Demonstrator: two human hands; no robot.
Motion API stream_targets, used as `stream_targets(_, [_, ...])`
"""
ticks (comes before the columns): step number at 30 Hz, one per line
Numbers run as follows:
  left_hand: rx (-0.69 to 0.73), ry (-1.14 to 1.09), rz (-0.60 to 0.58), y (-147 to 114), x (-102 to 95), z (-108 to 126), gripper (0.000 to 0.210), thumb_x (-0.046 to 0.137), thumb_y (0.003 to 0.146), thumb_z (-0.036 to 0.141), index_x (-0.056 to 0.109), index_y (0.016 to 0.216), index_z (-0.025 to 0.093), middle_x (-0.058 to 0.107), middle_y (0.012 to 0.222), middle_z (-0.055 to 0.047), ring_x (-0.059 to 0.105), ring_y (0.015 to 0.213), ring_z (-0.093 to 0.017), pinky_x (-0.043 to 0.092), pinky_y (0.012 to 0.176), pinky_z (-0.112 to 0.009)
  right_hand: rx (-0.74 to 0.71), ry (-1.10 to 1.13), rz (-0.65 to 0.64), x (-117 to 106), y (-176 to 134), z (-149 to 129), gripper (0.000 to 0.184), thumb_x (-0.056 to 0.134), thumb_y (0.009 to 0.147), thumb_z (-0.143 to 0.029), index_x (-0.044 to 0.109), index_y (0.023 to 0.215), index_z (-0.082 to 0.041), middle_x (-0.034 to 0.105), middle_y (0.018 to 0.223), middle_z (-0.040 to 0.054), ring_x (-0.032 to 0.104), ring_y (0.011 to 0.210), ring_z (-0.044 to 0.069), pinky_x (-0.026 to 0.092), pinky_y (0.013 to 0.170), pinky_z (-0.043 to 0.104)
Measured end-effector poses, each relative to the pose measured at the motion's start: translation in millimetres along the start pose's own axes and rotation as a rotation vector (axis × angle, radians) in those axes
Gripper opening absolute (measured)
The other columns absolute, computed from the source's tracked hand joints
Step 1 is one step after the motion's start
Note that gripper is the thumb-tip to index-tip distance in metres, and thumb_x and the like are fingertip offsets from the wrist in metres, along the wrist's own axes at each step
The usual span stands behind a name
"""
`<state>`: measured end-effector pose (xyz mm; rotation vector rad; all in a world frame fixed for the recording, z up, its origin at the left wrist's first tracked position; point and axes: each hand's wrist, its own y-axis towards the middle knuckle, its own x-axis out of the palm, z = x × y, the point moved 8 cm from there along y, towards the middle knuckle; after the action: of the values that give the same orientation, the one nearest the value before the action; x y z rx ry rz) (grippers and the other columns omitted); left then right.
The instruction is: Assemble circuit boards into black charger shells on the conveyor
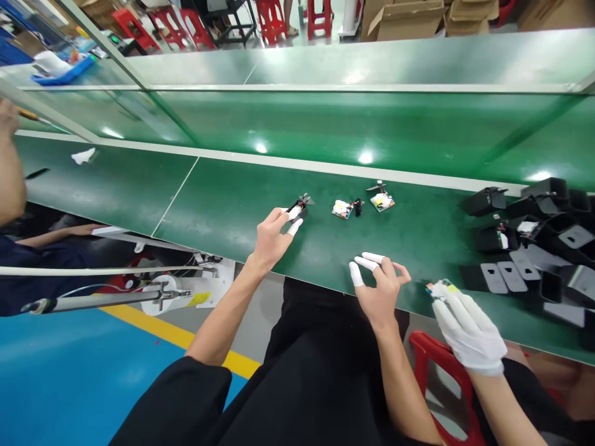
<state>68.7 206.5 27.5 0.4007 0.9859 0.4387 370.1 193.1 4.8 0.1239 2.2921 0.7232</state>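
Note:
White finger cots cover several fingertips on both of my hands. My left hand (274, 238) is closed around a small black housing (302, 212) with wires or thin parts sticking out of its far end, just above the green bench. My right hand (382, 286) hovers near the bench's front edge, fingers apart, with nothing in it. Beyond my hands lie a small circuit board with white filler (343, 209), a little black part (357, 207) beside it, and a second such board (382, 201) with wires attached.
At right a co-worker's white-gloved hand (469, 325) holds another board (440, 288). Black housings (493, 238) and grey-white plates (511, 275) crowd the bench's right end. Another person's arm (10, 167) is at far left. A white scrap (83, 156) lies on the left bench.

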Motion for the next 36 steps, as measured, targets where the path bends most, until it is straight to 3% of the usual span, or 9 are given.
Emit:
stream_targets(7, [-0.11, -0.069, -0.045, -3.8, 19.4, -15.3, 0.015, 0.069, 0.106, 0.031, 0.075, 0.097, 0.02, 0.073, 0.104, -0.006, 0.068, 0.084, -0.015, 0.054, 0.078, -0.029, 0.004, 0.015, -0.021, 1.7, -0.7, 1.5, 0.01, 0.075, 0.106, -0.037, 0.079, 0.106, -0.028, 0.084, 0.113, 0.0028, 0.078, 0.1, 0.022, 0.034, 0.109, 0.047])
stream_targets(10, [-0.21, -0.224, -0.016, -8.2, 19.8, -15.3, 0.021, 0.074, 0.103, 0.04, 0.074, 0.096, 0.02, 0.074, 0.104, -0.007, 0.072, 0.09, -0.017, 0.06, 0.084, -0.032, 0.004, 0.006, -0.026, 2.0, -0.2, 1.4, 0.014, 0.073, 0.107, -0.04, 0.078, 0.105, -0.028, 0.084, 0.112, 0.0031, 0.078, 0.099, 0.022, 0.034, 0.11, 0.048])
stream_targets(13, [-0.432, -0.619, 0.099, -21.9, 15.9, -8.6, 0.038, 0.082, 0.096, 0.055, 0.07, 0.111, 0.022, 0.079, 0.113, -0.009, 0.079, 0.102, -0.021, 0.068, 0.092, -0.039, 0.006, 0.015, -0.025, 1.6, 0.8, 1.1, 0.014, 0.072, 0.107, -0.04, 0.079, 0.105, -0.029, 0.084, 0.111, 0.0027, 0.077, 0.099, 0.021, 0.034, 0.109, 0.047])
stream_targets(16, [-0.634, -1.018, 0.118, -39.3, 16.8, 16.3, 0.043, 0.073, 0.103, 0.063, 0.065, 0.126, 0.027, 0.078, 0.132, -0.01, 0.08, 0.115, -0.023, 0.071, 0.1, -0.044, 0.01, 0.027, -0.009, 0.9, 1.1, 1.2, 0.011, 0.074, 0.106, -0.038, 0.079, 0.104, -0.029, 0.084, 0.11, 0.0019, 0.077, 0.098, 0.021, 0.034, 0.108, 0.046])
stream_targets(19, [-0.886, -1.288, 0.117, -52.0, 14.8, 42.8, 0.031, 0.063, 0.111, 0.053, 0.069, 0.128, 0.027, 0.078, 0.134, -0.01, 0.08, 0.111, -0.019, 0.071, 0.096, -0.035, 0.016, 0.015, -0.002, 1.7, 0.3, 2.1, 0.01, 0.076, 0.106, -0.038, 0.08, 0.105, -0.029, 0.084, 0.111, 0.0013, 0.078, 0.098, 0.02, 0.034, 0.108, 0.045])
stream_targets(23, [-1.202, -1.625, 0.244, -57.3, 10.9, 67.0, 0.023, 0.055, 0.116, 0.032, 0.073, 0.124, 0.019, 0.079, 0.113, -0.008, 0.079, 0.094, -0.012, 0.068, 0.084, -0.02, 0.013, 0.001, -0.015, 2.8, -0.7, 2.5, 0.015, 0.073, 0.107, -0.041, 0.079, 0.104, -0.028, 0.085, 0.112, 0.0026, 0.078, 0.098, 0.021, 0.034, 0.109, 0.046])
stream_targets(26, [-1.279, -1.768, 0.287, -54.2, 10.0, 77.7, 0.03, 0.048, 0.118, 0.031, 0.074, 0.119, 0.016, 0.077, 0.104, -0.008, 0.078, 0.087, -0.01, 0.067, 0.081, -0.017, 0.01, 0.004, -0.022, 2.7, -0.2, 1.9, 0.016, 0.072, 0.108, -0.041, 0.079, 0.105, -0.027, 0.085, 0.113, 0.0033, 0.077, 0.098, 0.021, 0.034, 0.109, 0.047])
stream_targets(31, [-1.31, -1.788, 0.306, -56.5, 11.5, 80.6, 0.029, 0.049, 0.118, 0.029, 0.074, 0.118, 0.016, 0.076, 0.106, -0.008, 0.077, 0.084, -0.01, 0.066, 0.077, -0.018, 0.009, 0.004, -0.017, 2.1, 0.8, 0.6, 0.014, 0.073, 0.108, -0.04, 0.079, 0.105, -0.027, 0.084, 0.112, 0.0029, 0.078, 0.098, 0.021, 0.035, 0.108, 0.048])
stream_targets(36, [-1.297, -1.824, 0.258, -57.1, 16.7, 78.2, 0.026, 0.05, 0.117, 0.027, 0.074, 0.121, 0.015, 0.077, 0.11, -0.009, 0.077, 0.085, -0.011, 0.067, 0.081, -0.019, 0.001, 0.008, -0.011, 1.7, -0.3, 0.1, 0.011, 0.075, 0.106, -0.036, 0.08, 0.105, -0.027, 0.084, 0.111, 0.0025, 0.078, 0.098, 0.021, 0.034, 0.108, 0.048])
